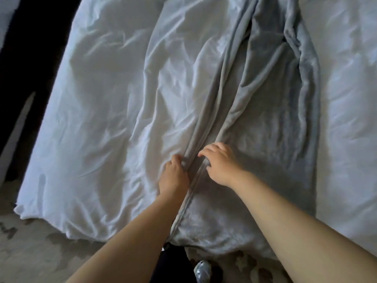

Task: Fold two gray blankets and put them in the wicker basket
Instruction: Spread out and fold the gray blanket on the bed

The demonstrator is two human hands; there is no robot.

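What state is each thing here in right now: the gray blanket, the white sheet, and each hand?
Blanket: folded lengthwise into a long strip, creased, lying on the sheet.
Sheet: spread out, wrinkled.
Left hand: grips the blanket's layered edge.
Right hand: rests on top of the blanket, fingers loosely bent.

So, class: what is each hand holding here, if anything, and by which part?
The left hand grips the gray blanket by its stacked left edges. The right hand lies on it beside them; whether it pinches cannot be told.
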